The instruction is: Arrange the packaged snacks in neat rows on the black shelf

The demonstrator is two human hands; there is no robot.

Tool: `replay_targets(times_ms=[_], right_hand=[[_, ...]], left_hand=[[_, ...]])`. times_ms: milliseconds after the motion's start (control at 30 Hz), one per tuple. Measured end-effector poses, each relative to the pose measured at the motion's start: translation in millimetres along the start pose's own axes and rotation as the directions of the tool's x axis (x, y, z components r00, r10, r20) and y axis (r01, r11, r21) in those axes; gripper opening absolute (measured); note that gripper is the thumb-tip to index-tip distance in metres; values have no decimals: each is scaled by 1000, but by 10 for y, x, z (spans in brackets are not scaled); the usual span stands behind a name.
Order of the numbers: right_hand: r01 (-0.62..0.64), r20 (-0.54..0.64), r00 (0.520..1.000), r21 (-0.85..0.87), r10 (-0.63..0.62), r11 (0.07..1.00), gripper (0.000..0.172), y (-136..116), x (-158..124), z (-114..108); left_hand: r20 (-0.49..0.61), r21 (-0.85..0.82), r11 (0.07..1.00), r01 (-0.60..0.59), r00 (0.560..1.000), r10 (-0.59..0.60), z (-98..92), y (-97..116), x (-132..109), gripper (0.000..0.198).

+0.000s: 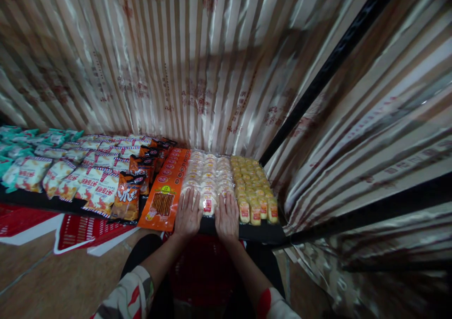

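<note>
Hands lie flat, fingers spread, gripping nothing: left hand (188, 213) and right hand (227, 215) press on three rows of pale snack packets (209, 177) at the shelf (261, 232) front, flanked by one orange packet (164, 192) and perhaps four yellow packet rows (252, 187).

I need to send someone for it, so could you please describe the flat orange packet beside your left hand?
Find the black shelf under the striped curtain. Just left of the left hand lies the orange packet, overhanging the front edge. Only it has a clear window showing brown sticks.
</note>
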State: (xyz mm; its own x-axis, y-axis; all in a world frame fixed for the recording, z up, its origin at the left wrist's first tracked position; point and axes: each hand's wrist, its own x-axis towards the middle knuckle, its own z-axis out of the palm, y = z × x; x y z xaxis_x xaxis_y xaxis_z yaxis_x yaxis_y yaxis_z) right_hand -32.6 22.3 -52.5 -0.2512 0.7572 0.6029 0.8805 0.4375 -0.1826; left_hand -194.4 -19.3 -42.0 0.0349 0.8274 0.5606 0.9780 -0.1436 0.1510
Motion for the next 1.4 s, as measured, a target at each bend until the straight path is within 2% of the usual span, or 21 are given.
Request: replay_targets(times_ms=[233,433,567,700,800,900,1033,1400], right_hand=[[6,20,1000,45,-7,999,48,-19,-13,-52],[-32,15,999,74,31,997,48,9,-38,-303],[-125,-56,990,76,129,989,48,257,-104,-476],[-271,-156,947,83,282,959,46,643,-210,-590],[-315,-156,933,87,325,945,43,858,-292,-651],[-316,-122,938,92,325,944,41,940,-342,-678],[-354,-76,930,77,359,932,43,916,-348,-656],[-406,-24,912,70,409,911,46,932,-324,-580]], left_hand=[[21,-12,996,-86,996,86,-43,147,-124,55],[29,-47,994,-93,995,95,-35,203,-121,54],[43,-64,992,-104,993,107,-82,231,-96,55],[75,-89,985,-145,986,152,-118,336,-36,51],[114,-114,975,-188,973,201,-117,465,17,49],[153,-147,959,-243,952,265,-87,591,71,48],[179,-193,930,-314,920,348,-26,720,145,50],[201,-254,886,-388,875,441,161,1073,230,49]])
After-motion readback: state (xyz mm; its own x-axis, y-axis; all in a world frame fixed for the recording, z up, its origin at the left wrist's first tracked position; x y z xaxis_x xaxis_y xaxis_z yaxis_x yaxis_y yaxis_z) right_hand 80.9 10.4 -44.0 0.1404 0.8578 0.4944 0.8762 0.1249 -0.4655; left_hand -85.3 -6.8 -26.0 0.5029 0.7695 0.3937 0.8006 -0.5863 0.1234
